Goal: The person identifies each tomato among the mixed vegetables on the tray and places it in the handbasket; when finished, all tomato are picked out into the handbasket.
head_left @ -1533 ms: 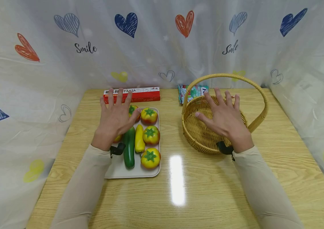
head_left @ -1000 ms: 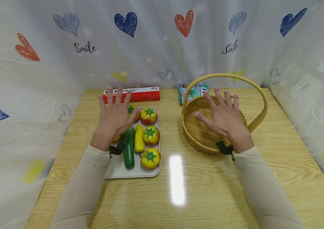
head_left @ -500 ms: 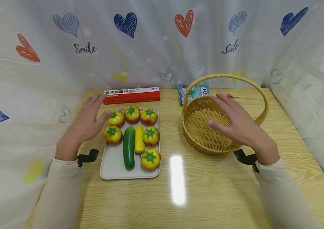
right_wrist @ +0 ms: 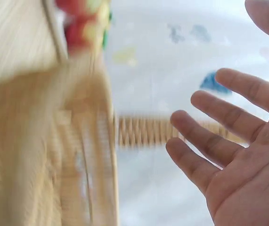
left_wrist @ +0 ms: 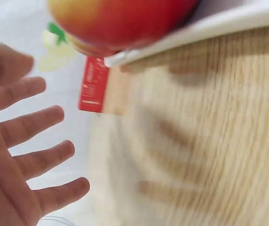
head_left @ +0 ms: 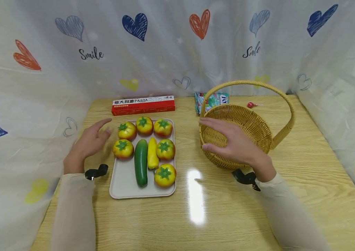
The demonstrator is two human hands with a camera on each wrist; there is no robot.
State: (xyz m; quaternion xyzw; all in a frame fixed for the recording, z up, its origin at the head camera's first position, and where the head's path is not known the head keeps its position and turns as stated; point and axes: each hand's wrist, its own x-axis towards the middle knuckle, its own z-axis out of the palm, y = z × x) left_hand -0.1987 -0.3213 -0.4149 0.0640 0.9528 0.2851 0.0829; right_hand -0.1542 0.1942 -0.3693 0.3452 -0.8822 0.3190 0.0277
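My left hand (head_left: 91, 141) hovers just left of the pale tray (head_left: 127, 190), fingers apart and holding nothing. On the tray lie several yellow-red, tomato-like fruits (head_left: 123, 149) with green star-shaped leaf tops. Among them are a dark green cucumber (head_left: 141, 164) and a slim yellow vegetable (head_left: 153, 153). My right hand (head_left: 235, 141) is over the near left part of the wicker basket (head_left: 259, 136), covering some of its inside. In the right wrist view its fingers (right_wrist: 224, 110) are spread, with nothing held. The left wrist view shows a fruit (left_wrist: 120, 21) beyond the loose fingers.
A red and white pasta box (head_left: 143, 105) lies behind the tray. Behind the basket are a green printed packet (head_left: 211, 101) and a red lollipop (head_left: 251, 105). The basket's tall handle (head_left: 246, 83) arches upward. A heart-print curtain (head_left: 164, 45) encloses the wooden table (head_left: 221, 223).
My left hand has moved left from above the tray to beside it. The right hand first drifted right, then came back left over the basket. Tray and basket stay in place.
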